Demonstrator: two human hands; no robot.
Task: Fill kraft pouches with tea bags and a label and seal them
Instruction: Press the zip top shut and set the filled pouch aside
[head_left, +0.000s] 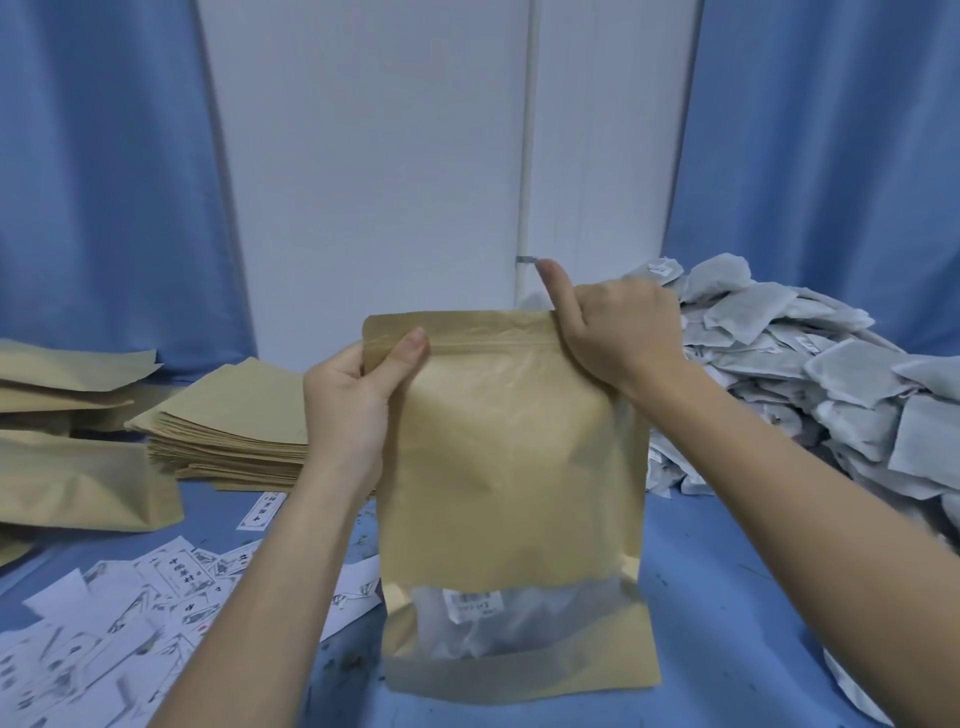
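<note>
The kraft pouch (511, 467) stands mid-tabletop, tea bags showing through its window, so filling looks done. The left hand (358, 395) and right hand (618, 332) both pinch its zip strip at twelve o'clock; sealing seems underway, with empty pouches (234, 421) waiting at nine o'clock.

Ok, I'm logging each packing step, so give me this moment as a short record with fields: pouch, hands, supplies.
pouch: kraft pouch upright on the blue table, tea bags showing through its clear window
left hand: left hand pinches the top left corner at the zip strip
right hand: right hand grips the top right corner, thumb raised
supplies left: stack of flat pouches, scattered labels
supplies right: heap of tea bags
stage: filled; seal state cannot be told
</note>
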